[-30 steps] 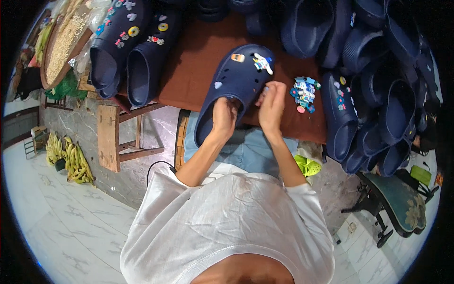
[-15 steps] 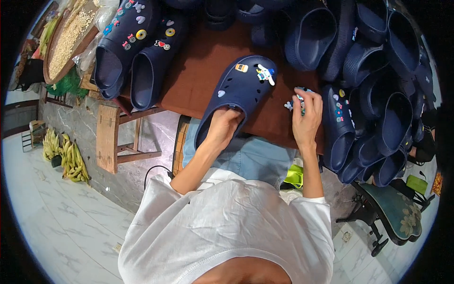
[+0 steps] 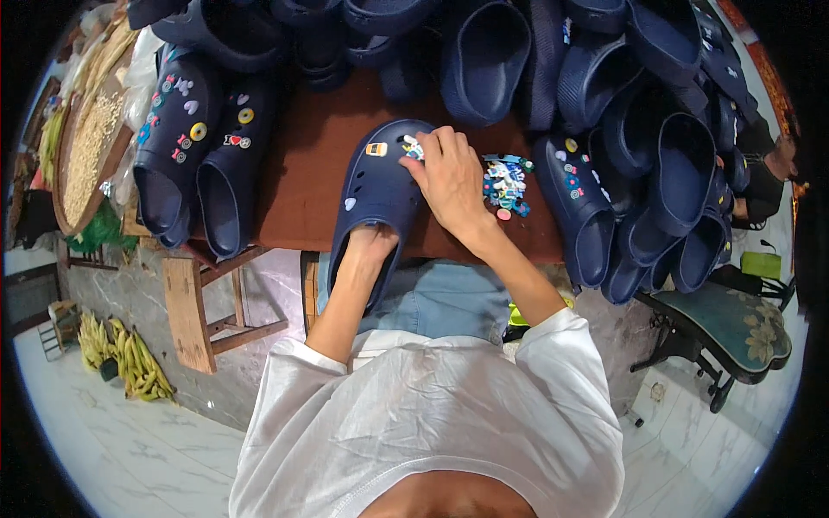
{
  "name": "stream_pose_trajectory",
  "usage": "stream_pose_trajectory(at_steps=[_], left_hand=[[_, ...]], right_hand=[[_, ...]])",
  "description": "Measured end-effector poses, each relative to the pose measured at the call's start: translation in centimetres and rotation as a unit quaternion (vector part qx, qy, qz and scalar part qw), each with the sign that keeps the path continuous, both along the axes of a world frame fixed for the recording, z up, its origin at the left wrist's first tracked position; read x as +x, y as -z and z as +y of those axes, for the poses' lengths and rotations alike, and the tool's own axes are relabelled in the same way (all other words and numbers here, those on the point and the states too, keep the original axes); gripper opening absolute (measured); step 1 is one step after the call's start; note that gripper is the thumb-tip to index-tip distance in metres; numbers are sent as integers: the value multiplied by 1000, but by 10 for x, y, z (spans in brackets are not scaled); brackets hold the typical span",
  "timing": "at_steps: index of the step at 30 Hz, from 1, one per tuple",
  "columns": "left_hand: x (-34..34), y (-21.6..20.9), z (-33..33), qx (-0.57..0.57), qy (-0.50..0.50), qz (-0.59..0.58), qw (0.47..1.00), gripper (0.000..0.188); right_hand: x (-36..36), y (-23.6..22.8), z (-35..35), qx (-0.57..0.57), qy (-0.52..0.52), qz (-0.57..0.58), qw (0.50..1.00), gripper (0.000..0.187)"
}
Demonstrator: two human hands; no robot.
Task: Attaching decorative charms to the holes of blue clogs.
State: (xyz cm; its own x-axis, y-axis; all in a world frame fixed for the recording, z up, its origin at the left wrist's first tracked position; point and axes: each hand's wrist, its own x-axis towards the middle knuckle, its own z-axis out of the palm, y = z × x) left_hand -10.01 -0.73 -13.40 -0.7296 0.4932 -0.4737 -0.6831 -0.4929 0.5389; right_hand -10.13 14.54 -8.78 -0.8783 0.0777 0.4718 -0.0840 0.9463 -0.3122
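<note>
Navy-blue foam runs through nearly everything on the brown wooden table (image 3: pixel 302 173). At the far left, a round woven tray of pale grain (image 3: pixel 91 151) sits at the table's end, and just beside it lie two dark blue rubber clogs already dressed with small coloured charms (image 3: pixel 203 160), toes pointing away from the person. In the middle, near the table's front edge, lies the navy-blue perforated clog being worked on (image 3: pixel 376 194), its toe away from the person and its heel opening hanging toward the lap. Its rounded upper is dotted with small vent holes and carries three visible charms: an orange-and-white one near the toe, a small pale heart lower on the left side, and a white-and-blue one on the right side of the upper. The left hand (image 3: pixel 371 246) is pushed into the heel opening, its fingers hidden inside the shoe, so whether they are spread or closed cannot be told. The right hand (image 3: pixel 449 181) rests across the upper, fingers drawn together and pinched on the white-and-blue charm (image 3: pixel 413 148). Just right of that hand, a small heap of loose multicoloured charms (image 3: pixel 505 183) lies on the table. Further right, a crowded pile of plain dark blue clogs (image 3: pixel 656 173) fills the table's end.
</note>
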Motion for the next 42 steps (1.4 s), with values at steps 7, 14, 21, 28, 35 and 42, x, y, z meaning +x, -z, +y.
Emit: stream_pose_trajectory(at_steps=[7,14,21,28,35,42], left_hand=[[-1,6,2,4,19,15,1000,34],[-8,7,17,-5,6,34,999,34],[-27,5,27,-2,-3,70,998,34],[-22,-5,27,-96,28,120,988,34],[-16,1,23,-31,0,92,995,25],[-27,39,24,-135,32,293,946,28]], right_hand=[[6,-1,6,-135,16,-22,990,38],[6,-2,8,-234,10,-61,970,37],[9,-9,15,-191,3,-56,980,56],[10,-8,8,-110,4,-46,993,40],[7,1,10,44,-27,13,999,23],[0,-1,21,118,-90,13,989,25]])
